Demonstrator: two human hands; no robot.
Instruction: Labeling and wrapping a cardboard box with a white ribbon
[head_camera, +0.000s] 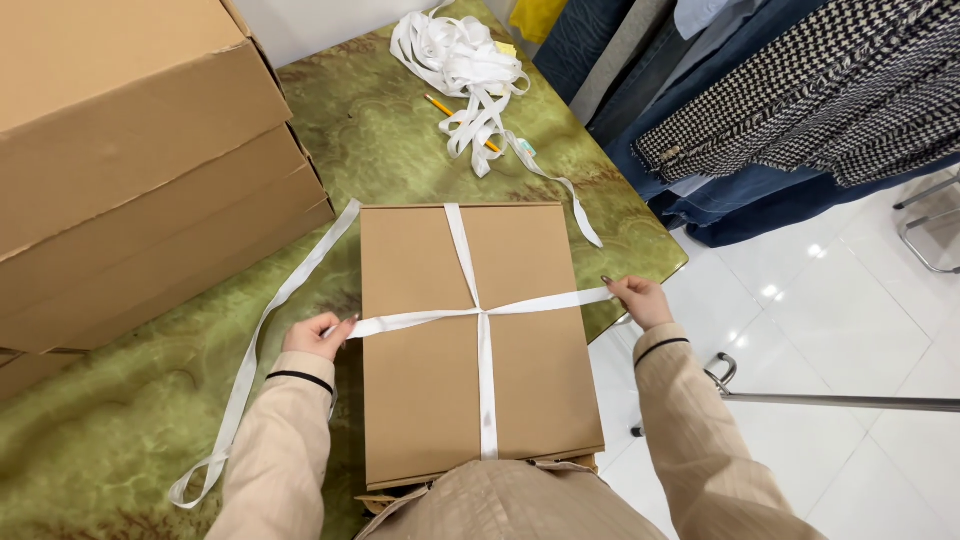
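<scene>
We hold the white ribbon (480, 312) taut across the flat brown box (478, 340) on the green desk (100, 420). Left hand (318, 335) pinches it at the box's left edge, right hand (637, 297) at the right edge. Ribbon crosses at box centre.

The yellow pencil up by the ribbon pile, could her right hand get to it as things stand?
Probably yes, but not at once: the right hand is pinching the white ribbon taut across the flat box. The pencil lies beyond it, partly under loose ribbon.
</scene>
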